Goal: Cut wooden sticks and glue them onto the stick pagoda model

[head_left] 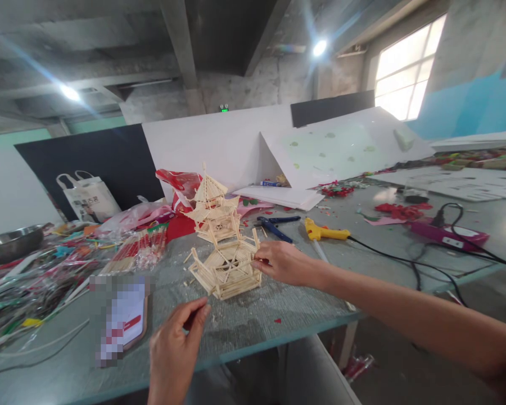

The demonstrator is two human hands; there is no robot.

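Observation:
A low many-sided base (231, 269) built of thin wooden sticks lies on the table, with short posts rising from its rim. My right hand (280, 263) is closed at the base's right edge, thumb and fingertips pinching its side. My left hand (177, 343) is near the table's front edge, apart from the base, its thumb and forefinger brought together; whatever is between them is too small to make out. Just behind the base stands a stick pagoda (213, 208) with tiered roofs and a pointed top.
Blue-handled pliers (274, 226) and a yellow glue gun (325, 230) lie right of the pagoda; the gun's cord runs toward a purple power strip (451, 233). A phone (129, 315) rests at the left. Bundled sticks (137, 247), plastic-wrapped materials and a metal bowl (12, 244) crowd the left side.

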